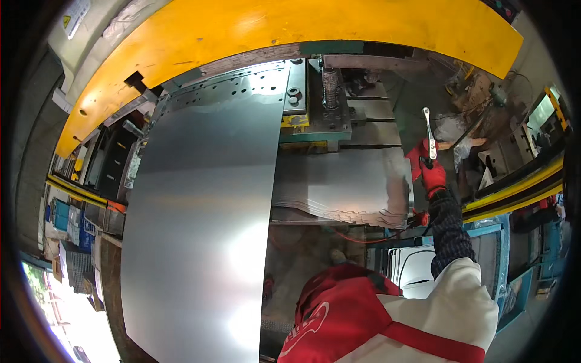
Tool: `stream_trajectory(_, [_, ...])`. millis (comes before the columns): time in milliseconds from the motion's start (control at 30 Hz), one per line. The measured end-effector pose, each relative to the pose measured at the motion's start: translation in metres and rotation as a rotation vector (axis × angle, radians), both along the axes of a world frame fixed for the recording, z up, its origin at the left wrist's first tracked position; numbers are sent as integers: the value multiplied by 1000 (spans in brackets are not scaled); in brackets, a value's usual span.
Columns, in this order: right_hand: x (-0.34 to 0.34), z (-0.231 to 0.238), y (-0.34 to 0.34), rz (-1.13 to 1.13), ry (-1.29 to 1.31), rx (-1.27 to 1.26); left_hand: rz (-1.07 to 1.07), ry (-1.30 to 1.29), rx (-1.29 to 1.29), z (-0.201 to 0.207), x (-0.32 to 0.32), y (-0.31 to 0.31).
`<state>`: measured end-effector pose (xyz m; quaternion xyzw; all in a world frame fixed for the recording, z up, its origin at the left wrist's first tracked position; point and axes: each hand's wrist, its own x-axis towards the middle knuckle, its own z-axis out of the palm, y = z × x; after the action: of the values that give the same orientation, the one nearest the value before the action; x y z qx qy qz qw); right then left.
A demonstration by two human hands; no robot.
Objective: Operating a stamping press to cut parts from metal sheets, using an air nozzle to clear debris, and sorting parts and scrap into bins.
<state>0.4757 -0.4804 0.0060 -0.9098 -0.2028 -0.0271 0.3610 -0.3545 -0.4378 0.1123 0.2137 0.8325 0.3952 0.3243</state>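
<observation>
so on our left we've got a big bare metal sheet point(200, 206), its far end tucked in under the yellow press beam point(290, 30) and its near end sticking out toward us, probably so there's an edge we can get at. our left hand isn't anywhere in view, so we can't tell what those fingers are up to.

just right of the sheet there's a spring-wrapped guide post point(330, 88) standing upright, and nearer us a stack of metal sheets point(342, 178) with wavy, stepped edges on our side. we'd guess it's parked there to be within easy reach.

past the stack's right end is our right hand point(434, 174) in a red glove, arm stretched out. the fingers look curled closed around the lower end of a silver ratchet wrench point(431, 136), the rest poking up away from us, which likely keeps that end free. how tight the grip is, we can't tell.
</observation>
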Motion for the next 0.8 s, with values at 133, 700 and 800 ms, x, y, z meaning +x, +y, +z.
stream_trajectory(133, [-90, 36, 22, 231, 507, 491, 34, -20, 0, 2, 0, 3])
stream_trajectory(700, [-375, 94, 106, 710, 1532, 967, 86, -79, 155, -4, -49, -53])
stream_trajectory(800, [-373, 77, 107, 455, 1569, 706, 131, -149, 112, -9, -43, -52])
